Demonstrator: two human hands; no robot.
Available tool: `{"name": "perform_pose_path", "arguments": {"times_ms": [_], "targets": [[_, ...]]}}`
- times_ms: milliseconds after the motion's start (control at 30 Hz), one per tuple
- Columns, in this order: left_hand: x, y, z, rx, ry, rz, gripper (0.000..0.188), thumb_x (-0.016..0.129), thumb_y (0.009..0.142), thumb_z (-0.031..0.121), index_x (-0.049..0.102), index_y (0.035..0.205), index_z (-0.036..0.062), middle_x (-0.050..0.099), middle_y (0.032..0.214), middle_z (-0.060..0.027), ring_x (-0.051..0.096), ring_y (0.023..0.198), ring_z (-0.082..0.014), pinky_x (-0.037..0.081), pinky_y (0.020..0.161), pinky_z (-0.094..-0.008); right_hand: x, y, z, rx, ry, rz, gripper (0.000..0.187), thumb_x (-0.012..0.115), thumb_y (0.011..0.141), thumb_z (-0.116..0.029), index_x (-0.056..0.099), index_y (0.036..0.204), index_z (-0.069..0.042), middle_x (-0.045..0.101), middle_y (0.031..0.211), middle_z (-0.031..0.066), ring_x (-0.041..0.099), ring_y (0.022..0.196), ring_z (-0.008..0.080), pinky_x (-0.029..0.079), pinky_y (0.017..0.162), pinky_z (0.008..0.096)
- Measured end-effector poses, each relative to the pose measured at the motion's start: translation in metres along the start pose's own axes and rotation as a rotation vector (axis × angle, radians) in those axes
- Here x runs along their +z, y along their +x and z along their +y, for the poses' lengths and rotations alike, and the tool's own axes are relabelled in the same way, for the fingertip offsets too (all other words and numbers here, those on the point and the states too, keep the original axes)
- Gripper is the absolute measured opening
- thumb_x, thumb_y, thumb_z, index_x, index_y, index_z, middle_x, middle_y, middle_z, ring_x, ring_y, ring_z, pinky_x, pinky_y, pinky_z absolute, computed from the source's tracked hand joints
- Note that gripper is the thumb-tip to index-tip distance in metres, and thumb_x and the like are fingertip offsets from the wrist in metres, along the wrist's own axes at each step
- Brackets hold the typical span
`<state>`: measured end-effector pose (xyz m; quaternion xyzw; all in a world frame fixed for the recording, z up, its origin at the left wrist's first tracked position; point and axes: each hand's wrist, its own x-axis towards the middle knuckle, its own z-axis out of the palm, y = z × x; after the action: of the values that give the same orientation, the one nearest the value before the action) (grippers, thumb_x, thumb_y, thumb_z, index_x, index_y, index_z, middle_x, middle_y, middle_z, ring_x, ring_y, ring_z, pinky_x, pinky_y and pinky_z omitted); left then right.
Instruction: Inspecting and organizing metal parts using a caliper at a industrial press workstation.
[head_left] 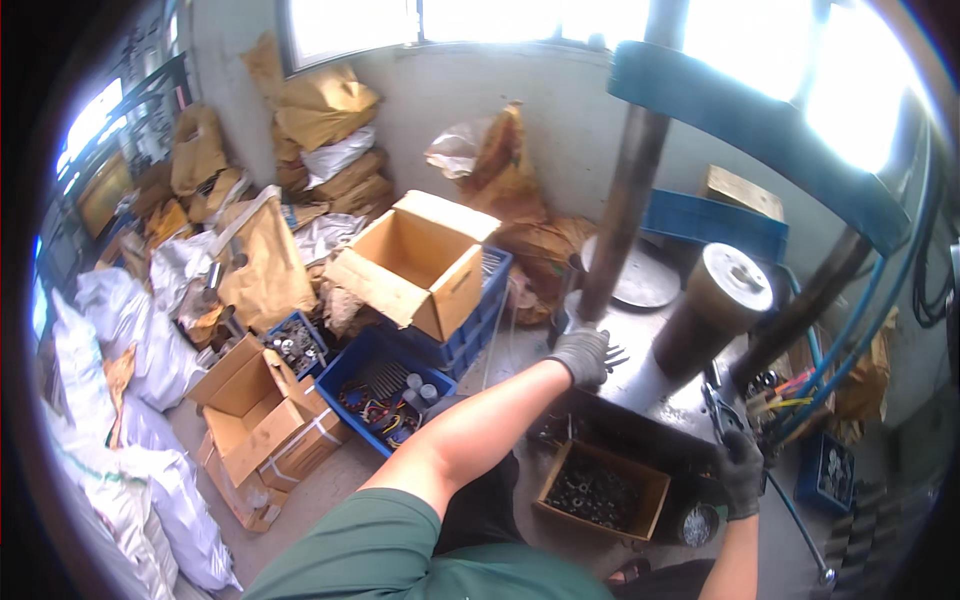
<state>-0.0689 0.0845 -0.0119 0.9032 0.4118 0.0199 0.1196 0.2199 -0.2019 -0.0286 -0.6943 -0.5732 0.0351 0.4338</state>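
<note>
My left hand (580,360), in a grey glove, is over the near left part of the metal press table (640,395), next to the press's left column (622,215). Its fingers are curled, and several thin dark rods (616,355) poke out on their right; their exact kind is unclear. In a dark glove, my right hand (741,468) grips pliers (718,408) at the table's front right. The pliers' jaws point up toward a thick dark cylinder (690,325) with a pale round top. Whether the jaws hold anything is too small to tell.
Below the table edge lie a box of dark small parts (600,492) and a round tin (697,524). A rod with a knob (800,530) slants down at right. Blue bins (350,385), cardboard boxes (265,410) and white sacks (150,340) crowd the left. A blue crossbeam (760,130) spans above.
</note>
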Motion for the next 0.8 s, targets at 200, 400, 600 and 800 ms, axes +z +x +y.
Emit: {"name": "perform_pose_path", "arguments": {"times_ms": [200,400,600,800], "targets": [[0.004,-0.007,-0.022,0.026,-0.156,0.037,0.042,0.064,0.086,0.016,0.059,0.122,-0.0056,0.069,0.112,-0.0293,0.07,0.109,-0.0344,0.055,0.089,-0.0462,-0.004,-0.008,-0.001,0.009,0.04,-0.034,0.019,0.072,0.082,-0.002,0.069,0.1,0.002,0.067,0.09,0.0154,0.067,0.083,0.0283,0.053,0.078,0.0377],[-0.013,-0.042,-0.078,-0.137,-0.557,0.15,0.043,0.065,0.081,0.017,0.06,0.12,-0.0011,0.07,0.106,-0.029,0.071,0.102,-0.0395,0.054,0.087,-0.0465,-0.023,-0.018,-0.033,0.202,0.235,-0.122,0.016,0.07,0.084,0.001,0.069,0.1,0.001,0.07,0.091,0.0084,0.066,0.085,0.0164,0.053,0.08,0.0319],[-0.074,-0.063,-0.199,-0.208,-0.492,0.409,0.037,0.073,0.087,0.04,0.072,0.105,0.0071,0.073,0.095,-0.0189,0.072,0.096,-0.0335,0.055,0.084,-0.0412,-0.064,-0.039,-0.052,0.253,0.289,-0.209,0.019,0.071,0.084,0.001,0.069,0.103,0.001,0.073,0.096,0.0099,0.068,0.09,0.0158,0.054,0.083,0.0312],[-0.109,-0.05,-0.309,-0.417,-0.265,0.576,0.032,0.061,0.084,0.018,0.074,0.111,0.0075,0.072,0.108,-0.0239,0.069,0.106,-0.0394,0.053,0.094,-0.0454,-0.076,-0.066,-0.045,0.136,-0.013,-0.355,0.026,0.075,0.085,-0.003,0.07,0.11,0.002,0.073,0.099,0.0106,0.069,0.09,0.0164,0.056,0.081,0.031]]}}
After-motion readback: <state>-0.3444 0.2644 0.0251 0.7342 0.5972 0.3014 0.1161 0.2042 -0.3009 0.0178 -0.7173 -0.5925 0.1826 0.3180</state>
